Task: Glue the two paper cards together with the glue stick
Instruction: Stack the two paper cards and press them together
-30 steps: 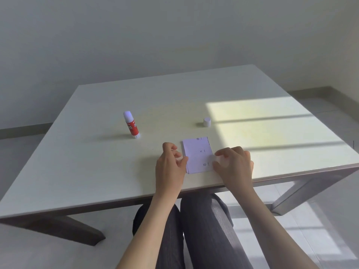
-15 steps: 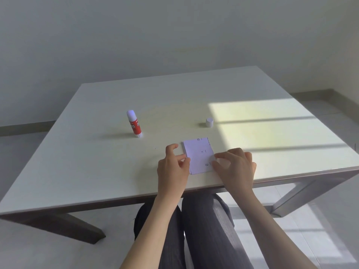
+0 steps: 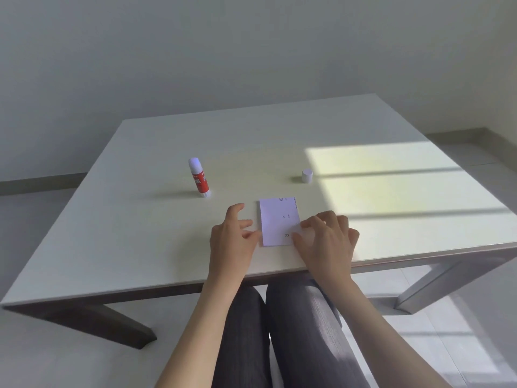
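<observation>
A white paper card [image 3: 277, 219] with small printed marks lies flat near the table's front edge; a second card's edge peeks out along its right side, so the two look stacked. My left hand [image 3: 232, 239] rests at the card's left edge, fingers spread, thumb tip touching it. My right hand [image 3: 326, 239] presses its fingertips on the card's lower right corner. The red glue stick [image 3: 199, 177] stands upright and uncapped to the left, behind the card. Its white cap [image 3: 307, 175] sits apart on the right.
The pale table [image 3: 140, 233] has its front edge just under my wrists. A sunlit patch [image 3: 391, 186] covers the right part. My legs in dark trousers [image 3: 279, 331] are below the table's front edge.
My left hand's fingers have spread apart and lifted a little off the card's left edge. The right hand stays pressed on the lower right corner. The card has not shifted.
</observation>
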